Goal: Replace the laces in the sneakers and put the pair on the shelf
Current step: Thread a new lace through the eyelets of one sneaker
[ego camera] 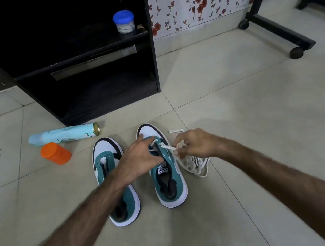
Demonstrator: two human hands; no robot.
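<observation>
Hands: left hand (139, 160) lies over the lace area of the right-side sneaker (163, 168), fingers stretched forward and pressing on the tongue and eyelets; right hand (194, 145) has its fingers curled round a white lace (170, 147) just beside that sneaker.

Head view, the lacing: lace runs from the front eyelets of the right-side sneaker to the right hand; only the front eyelets seem threaded, so the lacing looks barely begun.

Head view, spare lace: loose bundle of white lace (193, 165) lies on the floor (236, 115), touching the far side of the right-side sneaker from the other sneaker.

Head view, other sneaker: left-side sneaker (111, 179) stands just beside the right-side sneaker, partly under the left forearm; it appears unlaced.

Head view, shelf: black shelf unit (93, 74) stands beyond the sneakers' toes, its lowest bay open toward them.

Head view, clutter: spray can (63, 134) and orange jar (55, 153) lie near the left-side sneaker's toe.

Doing it well: keep the left hand holding the tongue flat, pull the lace through until both ends are even, keep it untwisted, and draw slack away from the bundle to avoid a tangle.
</observation>
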